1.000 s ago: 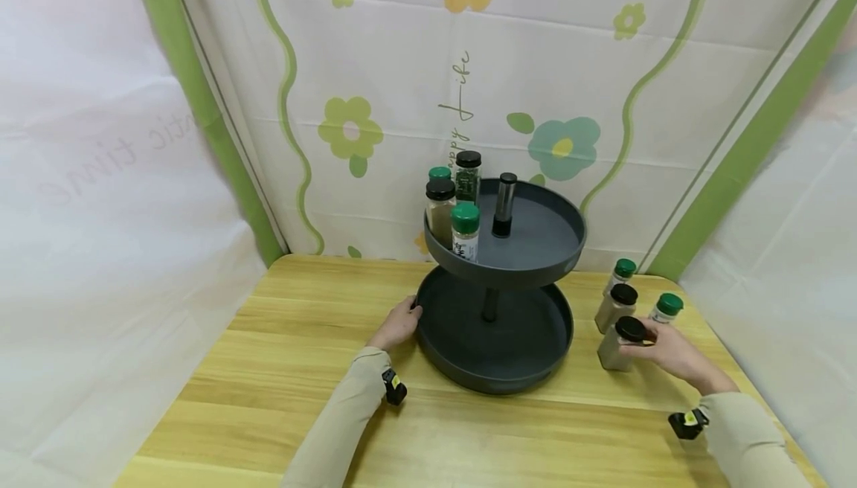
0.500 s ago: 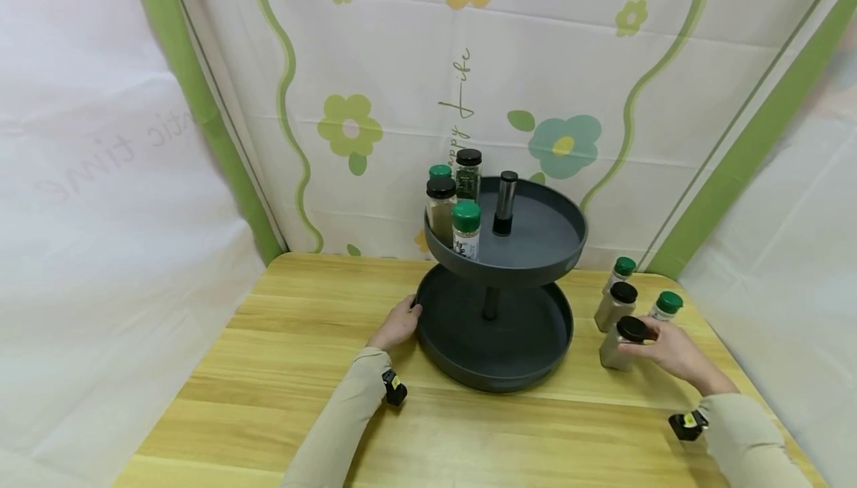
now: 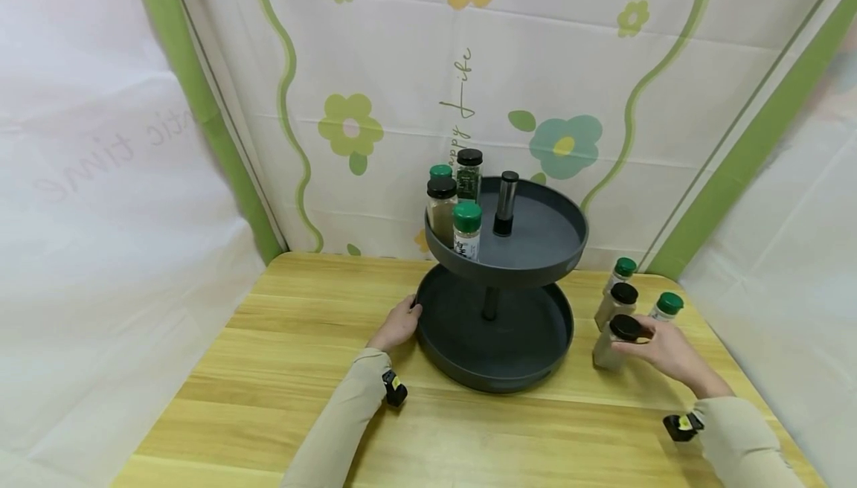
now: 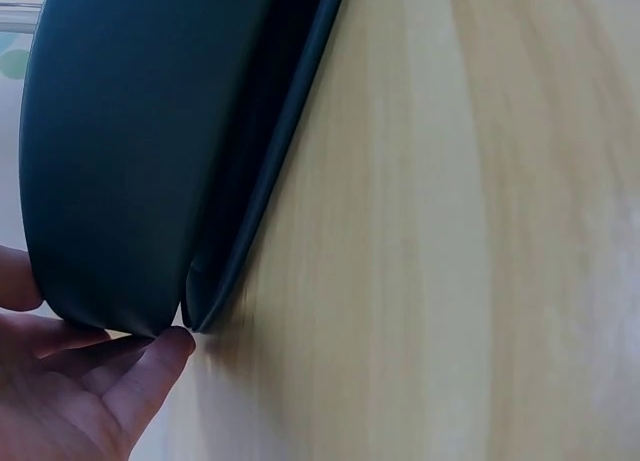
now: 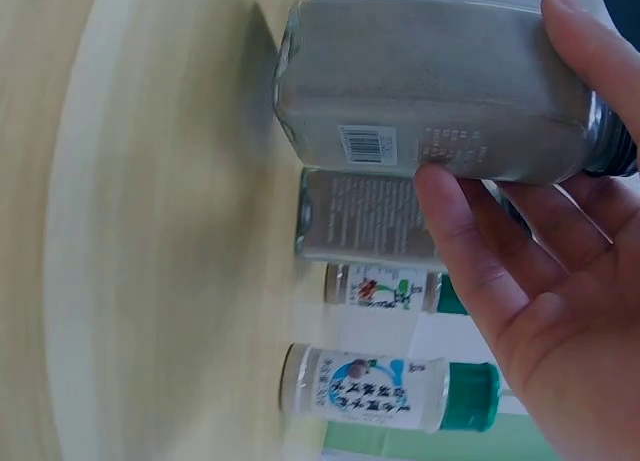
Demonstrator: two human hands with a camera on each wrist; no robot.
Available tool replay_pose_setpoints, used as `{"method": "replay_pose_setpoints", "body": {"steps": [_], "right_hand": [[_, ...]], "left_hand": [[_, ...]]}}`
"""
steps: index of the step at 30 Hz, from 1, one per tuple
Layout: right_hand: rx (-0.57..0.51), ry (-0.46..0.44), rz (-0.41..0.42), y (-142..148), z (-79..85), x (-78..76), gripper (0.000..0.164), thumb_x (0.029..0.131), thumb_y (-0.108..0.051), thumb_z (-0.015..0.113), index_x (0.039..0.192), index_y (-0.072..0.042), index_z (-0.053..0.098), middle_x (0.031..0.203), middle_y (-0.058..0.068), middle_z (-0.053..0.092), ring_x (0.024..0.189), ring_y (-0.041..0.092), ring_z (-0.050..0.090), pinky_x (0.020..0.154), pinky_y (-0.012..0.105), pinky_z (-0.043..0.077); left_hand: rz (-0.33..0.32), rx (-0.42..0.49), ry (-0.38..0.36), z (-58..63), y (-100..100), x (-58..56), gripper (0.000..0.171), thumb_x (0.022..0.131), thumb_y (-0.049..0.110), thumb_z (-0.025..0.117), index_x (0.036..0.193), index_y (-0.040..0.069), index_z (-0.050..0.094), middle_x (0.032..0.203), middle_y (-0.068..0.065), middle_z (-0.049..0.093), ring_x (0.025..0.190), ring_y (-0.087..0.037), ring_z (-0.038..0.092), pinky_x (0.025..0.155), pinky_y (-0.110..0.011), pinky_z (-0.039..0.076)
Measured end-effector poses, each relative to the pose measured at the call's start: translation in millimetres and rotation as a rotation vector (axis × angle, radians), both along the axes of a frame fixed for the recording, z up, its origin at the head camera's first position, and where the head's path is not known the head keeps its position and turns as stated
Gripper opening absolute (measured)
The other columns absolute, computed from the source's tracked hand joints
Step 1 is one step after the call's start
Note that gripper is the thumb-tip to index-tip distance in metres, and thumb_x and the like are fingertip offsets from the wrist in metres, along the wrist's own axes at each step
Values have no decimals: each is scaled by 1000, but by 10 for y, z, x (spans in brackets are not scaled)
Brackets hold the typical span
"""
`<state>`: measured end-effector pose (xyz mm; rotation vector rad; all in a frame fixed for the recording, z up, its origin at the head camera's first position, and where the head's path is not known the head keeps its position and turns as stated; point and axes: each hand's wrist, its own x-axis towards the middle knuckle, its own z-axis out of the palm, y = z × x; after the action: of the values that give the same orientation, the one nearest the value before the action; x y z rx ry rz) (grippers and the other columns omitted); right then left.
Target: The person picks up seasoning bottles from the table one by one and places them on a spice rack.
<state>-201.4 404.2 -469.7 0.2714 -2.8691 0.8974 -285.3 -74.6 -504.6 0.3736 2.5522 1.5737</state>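
Dark grey, a two-tier rack (image 3: 495, 382) stands upright on the worktop (image 3: 301, 339) in the head view. Four bottles (image 3: 466, 233), two capped black and two green, sit on the left side of its upper tray (image 3: 545, 231). At the lower tray (image 3: 498, 343), the left hand (image 3: 396, 326) grips the left rim. To the right of the rack, the right hand (image 3: 669, 354) grasps a black-capped jar (image 3: 608, 354); a second jar (image 3: 612, 313) and two green-capped shakers (image 3: 623, 271) stand near it.

From the left wrist, fingers (image 4: 65, 333) clasp the rack's edge.

From the right wrist, fingers hold the jar near its cap; grey-brown powder (image 5: 440, 71) fills it, and a barcode (image 5: 368, 145) shows on its side. Whether its base touches the worktop, I cannot tell.
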Motion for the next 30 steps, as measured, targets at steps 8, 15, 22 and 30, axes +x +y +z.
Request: {"method": "replay_pose_setpoints", "body": {"steps": [8, 15, 22, 30], "right_hand": [[-4, 36, -4, -116, 139, 3, 68, 81, -42, 73, 129, 3, 55, 117, 25, 60, 100, 38, 59, 74, 42, 50], [11, 45, -1, -234, 264, 30, 66, 81, -43, 73, 128, 0, 57, 112, 23, 62, 94, 33, 61, 71, 41, 51], [-24, 41, -18, -306, 322, 45, 56, 80, -44, 74, 119, -5, 63, 105, 16, 65, 90, 27, 62, 68, 37, 51], [-31, 63, -35, -372, 355, 19, 61, 80, -46, 73, 120, -1, 61, 102, 15, 66, 88, 27, 62, 66, 36, 51]], "left_hand": [[-4, 3, 16, -5, -2, 0, 45, 104, 15, 32, 144, -6, 31, 145, -24, 35, 134, -37, 31, 107, -50, 28], [0, 7, 19, -5, 0, 6, 45, 104, 15, 32, 144, -6, 31, 145, -24, 35, 134, -37, 31, 107, -50, 28], [5, 17, 12, -5, 10, 23, 45, 105, 16, 32, 144, -6, 31, 145, -24, 35, 134, -37, 30, 108, -50, 27], [6, 30, 8, 3, 6, 30, 45, 104, 14, 31, 143, -7, 30, 145, -25, 34, 134, -38, 30, 107, -51, 27]]}}
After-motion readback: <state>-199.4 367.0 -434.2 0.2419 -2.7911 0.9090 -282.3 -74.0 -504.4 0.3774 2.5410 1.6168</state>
